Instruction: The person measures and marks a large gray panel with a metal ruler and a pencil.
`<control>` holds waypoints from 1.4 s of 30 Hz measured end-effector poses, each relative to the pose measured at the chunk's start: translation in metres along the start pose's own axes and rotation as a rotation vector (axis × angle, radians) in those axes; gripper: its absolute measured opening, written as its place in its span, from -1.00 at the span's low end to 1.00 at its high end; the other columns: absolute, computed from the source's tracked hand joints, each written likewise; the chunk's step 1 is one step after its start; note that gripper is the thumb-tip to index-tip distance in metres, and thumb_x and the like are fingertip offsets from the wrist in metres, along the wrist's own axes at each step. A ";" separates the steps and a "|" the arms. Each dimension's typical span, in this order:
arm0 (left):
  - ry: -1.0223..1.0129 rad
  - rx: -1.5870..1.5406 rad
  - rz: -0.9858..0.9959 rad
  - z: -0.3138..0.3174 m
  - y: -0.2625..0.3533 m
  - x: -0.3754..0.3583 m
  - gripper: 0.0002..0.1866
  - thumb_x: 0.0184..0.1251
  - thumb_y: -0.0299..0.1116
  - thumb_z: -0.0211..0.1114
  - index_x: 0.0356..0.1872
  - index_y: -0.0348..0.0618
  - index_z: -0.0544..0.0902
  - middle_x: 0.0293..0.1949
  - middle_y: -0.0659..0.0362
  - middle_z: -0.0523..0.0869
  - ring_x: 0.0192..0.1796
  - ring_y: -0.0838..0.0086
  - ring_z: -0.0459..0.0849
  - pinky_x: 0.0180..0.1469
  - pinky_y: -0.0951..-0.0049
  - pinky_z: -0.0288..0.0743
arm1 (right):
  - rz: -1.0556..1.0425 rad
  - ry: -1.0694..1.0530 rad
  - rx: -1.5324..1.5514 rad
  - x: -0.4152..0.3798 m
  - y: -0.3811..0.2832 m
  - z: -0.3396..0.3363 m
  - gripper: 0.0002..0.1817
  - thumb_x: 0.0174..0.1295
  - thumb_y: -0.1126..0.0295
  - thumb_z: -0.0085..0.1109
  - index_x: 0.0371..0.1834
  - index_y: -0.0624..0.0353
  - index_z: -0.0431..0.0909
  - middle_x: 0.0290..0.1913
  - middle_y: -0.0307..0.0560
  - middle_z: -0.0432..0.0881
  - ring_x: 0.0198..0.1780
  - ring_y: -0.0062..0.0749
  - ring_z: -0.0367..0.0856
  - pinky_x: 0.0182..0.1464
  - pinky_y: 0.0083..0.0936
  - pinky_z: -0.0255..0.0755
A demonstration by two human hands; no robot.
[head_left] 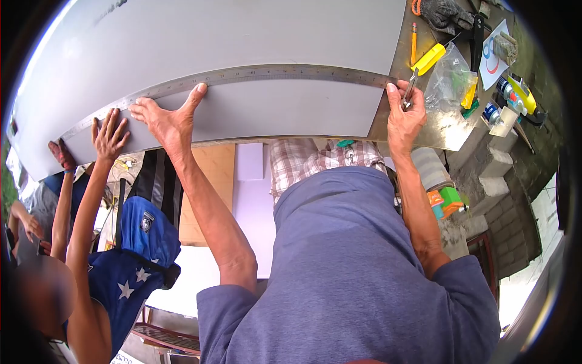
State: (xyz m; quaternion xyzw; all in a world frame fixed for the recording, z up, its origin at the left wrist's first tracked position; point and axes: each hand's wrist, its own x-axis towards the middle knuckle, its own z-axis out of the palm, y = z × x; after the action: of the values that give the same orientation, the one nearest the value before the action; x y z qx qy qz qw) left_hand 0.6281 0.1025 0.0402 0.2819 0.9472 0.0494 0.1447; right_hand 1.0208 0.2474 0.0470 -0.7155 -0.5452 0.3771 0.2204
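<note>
A long steel ruler point(291, 73) lies across a large grey sheet point(273, 109), looking curved through the wide lens. My left hand point(167, 123) is spread, thumb and fingertips pressing the ruler's lower edge. At the ruler's right end, my right hand point(405, 118) has its fingers closed round a slim, shiny metal tool point(410, 91) whose exact kind I cannot make out. Its fingertips touch the ruler's end. Further left, a co-worker's bare hand point(109, 136) and gloved hand point(62, 155) rest on the ruler's far part.
Right of the sheet are a pencil point(413, 43), a yellow-handled tool point(428, 59), a clear plastic bag point(447, 76), a grey glove point(445, 13) and spray cans point(508, 91). The co-worker in a blue top point(130, 285) stands close on my left.
</note>
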 end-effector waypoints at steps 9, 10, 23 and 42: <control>-0.018 -0.024 -0.020 -0.001 0.002 -0.002 0.64 -0.35 0.49 0.66 0.49 -0.77 0.06 0.53 -0.66 -0.07 0.66 -0.36 -0.20 0.64 -0.19 -0.09 | 0.049 -0.030 0.051 0.002 0.002 -0.003 -0.73 0.34 0.31 0.47 -0.14 0.30 0.65 -0.25 -0.31 0.56 -0.30 -0.68 0.47 -0.23 -0.64 0.42; -0.022 -0.018 -0.021 -0.001 0.002 -0.002 0.63 -0.35 0.49 0.66 0.49 -0.77 0.06 0.53 -0.66 -0.07 0.66 -0.36 -0.20 0.64 -0.19 -0.09 | 0.042 -0.031 0.051 0.002 0.003 -0.003 -0.73 0.34 0.31 0.47 -0.14 0.30 0.64 -0.25 -0.31 0.56 -0.30 -0.68 0.47 -0.24 -0.64 0.42; 0.005 -0.028 -0.001 0.001 0.000 -0.003 0.63 -0.34 0.51 0.64 0.48 -0.77 0.08 0.53 -0.66 -0.07 0.66 -0.38 -0.18 0.63 -0.21 -0.07 | 0.048 -0.038 0.056 0.002 0.003 -0.004 -0.73 0.37 0.31 0.45 -0.13 0.31 0.63 -0.22 -0.26 0.56 -0.27 -0.65 0.47 -0.21 -0.63 0.44; 0.010 -0.029 0.039 0.004 -0.003 0.000 0.68 -0.39 0.60 0.58 0.46 -0.80 0.09 0.48 -0.74 -0.06 0.62 -0.49 -0.19 0.58 -0.36 -0.04 | -0.001 -0.026 0.009 0.006 0.008 -0.001 -0.71 0.36 0.29 0.45 -0.13 0.33 0.64 -0.22 -0.24 0.56 -0.25 -0.60 0.48 -0.18 -0.57 0.46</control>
State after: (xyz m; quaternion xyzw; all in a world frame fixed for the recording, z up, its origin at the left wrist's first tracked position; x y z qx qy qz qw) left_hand 0.6277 0.1003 0.0354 0.2980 0.9414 0.0672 0.1432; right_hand 1.0277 0.2505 0.0399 -0.7093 -0.5465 0.3888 0.2169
